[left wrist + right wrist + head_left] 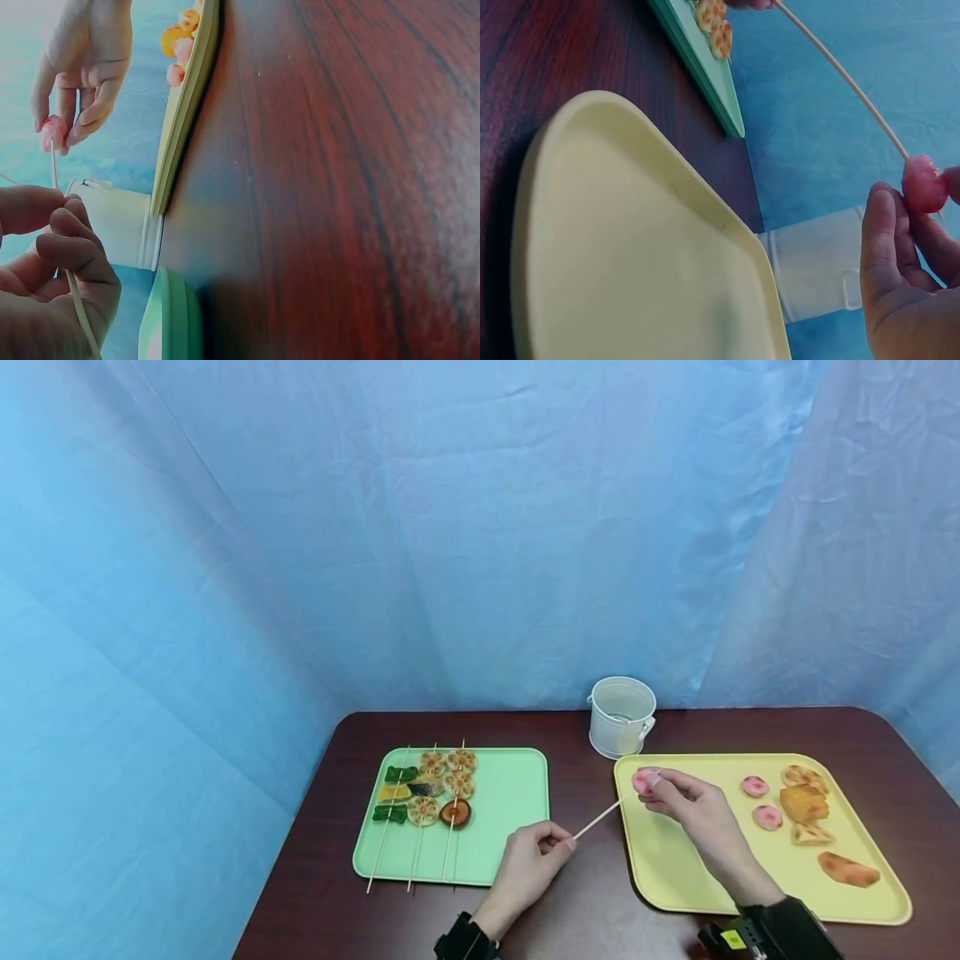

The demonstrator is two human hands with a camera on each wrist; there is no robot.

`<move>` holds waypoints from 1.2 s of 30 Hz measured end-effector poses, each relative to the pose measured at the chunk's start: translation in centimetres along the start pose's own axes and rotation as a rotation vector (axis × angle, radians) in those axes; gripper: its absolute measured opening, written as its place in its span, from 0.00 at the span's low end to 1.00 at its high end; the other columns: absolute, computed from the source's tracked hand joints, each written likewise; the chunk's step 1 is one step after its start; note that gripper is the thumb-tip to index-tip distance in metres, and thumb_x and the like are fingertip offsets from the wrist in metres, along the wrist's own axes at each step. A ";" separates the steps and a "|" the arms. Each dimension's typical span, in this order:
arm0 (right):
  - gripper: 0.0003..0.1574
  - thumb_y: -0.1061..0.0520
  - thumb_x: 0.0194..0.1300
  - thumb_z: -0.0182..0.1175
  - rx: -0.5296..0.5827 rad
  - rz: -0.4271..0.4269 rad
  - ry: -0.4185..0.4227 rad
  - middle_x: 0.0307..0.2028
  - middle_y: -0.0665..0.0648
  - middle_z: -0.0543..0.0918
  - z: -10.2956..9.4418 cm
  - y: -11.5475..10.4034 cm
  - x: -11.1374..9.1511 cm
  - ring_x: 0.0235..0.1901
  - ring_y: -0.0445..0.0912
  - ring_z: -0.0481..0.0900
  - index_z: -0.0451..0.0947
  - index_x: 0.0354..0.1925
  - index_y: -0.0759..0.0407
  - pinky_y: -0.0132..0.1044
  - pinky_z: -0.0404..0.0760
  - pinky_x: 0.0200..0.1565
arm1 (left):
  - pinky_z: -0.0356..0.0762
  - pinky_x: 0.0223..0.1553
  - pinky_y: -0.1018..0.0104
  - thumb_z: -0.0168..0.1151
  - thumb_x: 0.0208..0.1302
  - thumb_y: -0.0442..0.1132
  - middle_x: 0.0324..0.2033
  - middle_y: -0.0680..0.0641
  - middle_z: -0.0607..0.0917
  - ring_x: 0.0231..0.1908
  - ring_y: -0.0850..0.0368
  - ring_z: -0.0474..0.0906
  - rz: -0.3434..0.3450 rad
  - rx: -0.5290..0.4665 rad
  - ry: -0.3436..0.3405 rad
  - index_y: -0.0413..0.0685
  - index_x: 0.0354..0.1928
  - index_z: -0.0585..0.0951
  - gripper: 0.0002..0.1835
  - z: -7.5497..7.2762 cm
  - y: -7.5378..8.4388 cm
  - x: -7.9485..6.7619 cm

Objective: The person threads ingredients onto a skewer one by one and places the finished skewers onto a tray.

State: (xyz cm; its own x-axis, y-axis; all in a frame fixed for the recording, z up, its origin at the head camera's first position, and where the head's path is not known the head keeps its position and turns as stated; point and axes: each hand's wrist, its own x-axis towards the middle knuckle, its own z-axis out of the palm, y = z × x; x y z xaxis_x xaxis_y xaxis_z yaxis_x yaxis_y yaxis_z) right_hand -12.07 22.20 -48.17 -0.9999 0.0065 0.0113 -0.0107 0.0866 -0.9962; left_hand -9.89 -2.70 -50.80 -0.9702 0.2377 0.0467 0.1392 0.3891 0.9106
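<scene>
In the head view my left hand [529, 865] pinches a thin wooden skewer [597, 819] between thumb and fingers, over the gap between the two trays. The skewer slants up toward my right hand [693, 818], which pinches a pink round food piece [923, 184] at its far end. In the right wrist view the stick enters this piece, and a small tip seems to show past it. Both hands hold the skewer and piece above the table. Two similar pink pieces [767, 817] lie on the yellow tray [697, 893], to the right of my right hand.
A green tray [510, 777] at left bears several loaded skewers with green pieces, lotus slices [423, 811] and a mushroom [455, 812]. The yellow tray also holds several brown and golden pieces [804, 803]. Behind it stands a white bucket [621, 727]. Blue cloth hangs behind the table.
</scene>
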 end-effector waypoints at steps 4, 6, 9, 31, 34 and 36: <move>0.33 0.48 0.70 0.55 0.002 0.005 -0.020 0.44 0.50 0.85 0.2 0.1 0.0 0.44 0.48 0.83 0.72 0.56 0.77 0.34 0.80 0.44 | 0.64 0.20 0.76 0.64 0.61 0.40 0.18 0.60 0.76 0.16 0.70 0.66 -0.004 -0.016 -0.001 0.48 0.30 0.85 0.05 0.3 -0.1 0.3; 0.31 0.48 0.70 0.56 0.009 0.015 -0.026 0.44 0.51 0.85 0.4 0.3 0.0 0.43 0.47 0.83 0.73 0.53 0.77 0.34 0.80 0.44 | 0.64 0.19 0.77 0.64 0.60 0.40 0.18 0.59 0.76 0.16 0.70 0.66 -0.016 -0.030 0.002 0.49 0.30 0.85 0.05 0.4 -0.1 0.3; 0.30 0.48 0.69 0.57 0.023 0.043 -0.031 0.44 0.52 0.84 0.7 0.4 0.1 0.42 0.45 0.84 0.73 0.50 0.76 0.34 0.80 0.44 | 0.63 0.19 0.77 0.65 0.60 0.40 0.18 0.59 0.76 0.16 0.70 0.67 -0.028 -0.058 0.006 0.48 0.29 0.85 0.05 0.6 0.0 0.4; 0.28 0.47 0.65 0.61 0.015 0.044 -0.107 0.43 0.59 0.86 2.6 1.3 -0.3 0.44 0.44 0.83 0.79 0.52 0.69 0.37 0.80 0.46 | 0.63 0.15 0.76 0.64 0.59 0.36 0.19 0.42 0.79 0.17 0.57 0.71 -0.096 -0.256 0.025 0.36 0.32 0.84 0.08 1.8 0.6 0.7; 0.27 0.47 0.65 0.61 -0.002 0.038 -0.112 0.43 0.59 0.86 2.9 1.5 -0.4 0.43 0.44 0.83 0.80 0.50 0.68 0.36 0.80 0.45 | 0.63 0.15 0.76 0.64 0.59 0.36 0.18 0.40 0.78 0.17 0.58 0.70 -0.099 -0.280 0.021 0.35 0.32 0.83 0.08 1.9 0.6 0.7; 0.25 0.47 0.65 0.61 -0.015 0.029 -0.116 0.42 0.59 0.86 3.1 1.7 -0.5 0.42 0.43 0.83 0.81 0.49 0.67 0.36 0.81 0.44 | 0.63 0.15 0.76 0.63 0.59 0.36 0.19 0.39 0.78 0.17 0.58 0.70 -0.102 -0.291 0.017 0.34 0.32 0.83 0.09 1.9 0.6 0.7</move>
State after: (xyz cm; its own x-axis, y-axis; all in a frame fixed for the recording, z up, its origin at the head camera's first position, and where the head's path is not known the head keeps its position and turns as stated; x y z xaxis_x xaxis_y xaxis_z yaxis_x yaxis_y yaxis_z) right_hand -11.60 19.25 -50.09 -0.9939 -0.1063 -0.0285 0.0175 0.1031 -0.9945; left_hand -10.14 -0.55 -51.01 -0.9798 0.1947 -0.0462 -0.0191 0.1388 0.9901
